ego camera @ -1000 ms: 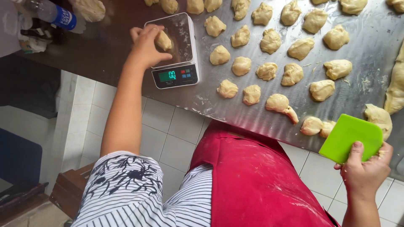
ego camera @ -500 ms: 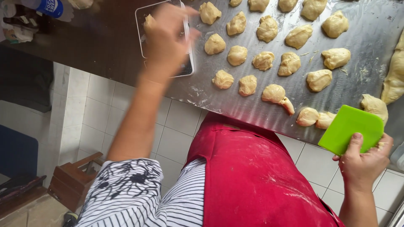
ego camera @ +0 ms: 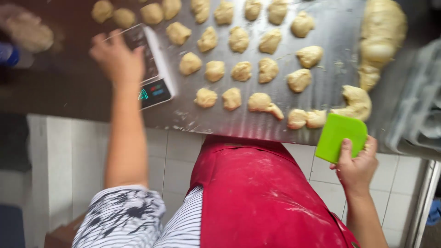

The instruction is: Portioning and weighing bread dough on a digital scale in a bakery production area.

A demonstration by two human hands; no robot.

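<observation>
1. Reaching toward the upper left of the frame, your left hand (ego camera: 117, 57) hovers over the small digital scale (ego camera: 149, 64), fingers spread and loosely open; motion blur hides whether anything lies under the palm, so I cannot tell if it holds a piece or only touches the platform

2. Your right hand (ego camera: 356, 160) sits at the lower right of the frame, closed around the green plastic scraper (ego camera: 341, 137), thumb pressed on its face and fingers curled behind, the blade edge turned up toward the table, which looks like a ready cutting grip

3. Just above the scraper lies a ragged lump of dough (ego camera: 356, 102), joined to the large dough mass (ego camera: 381, 36) in the upper right corner; I judge this is the stock you cut from, kept on the scraper's side for short reach

4. Across the centre and top of the frame, small dough portions (ego camera: 241, 71) lie in loose rows on the steel table (ego camera: 285, 126), apart from one another, likely so they do not stick together

5. The scale stands at the left edge of the rows, display facing you, between the portions and the dark counter beyond it

6. Your red apron (ego camera: 257, 193), dusted with flour, fills the bottom centre, pressed close to the table's near edge

7. A blurred pale lump (ego camera: 30, 34) shows at the far upper left; what it is cannot be made out
</observation>
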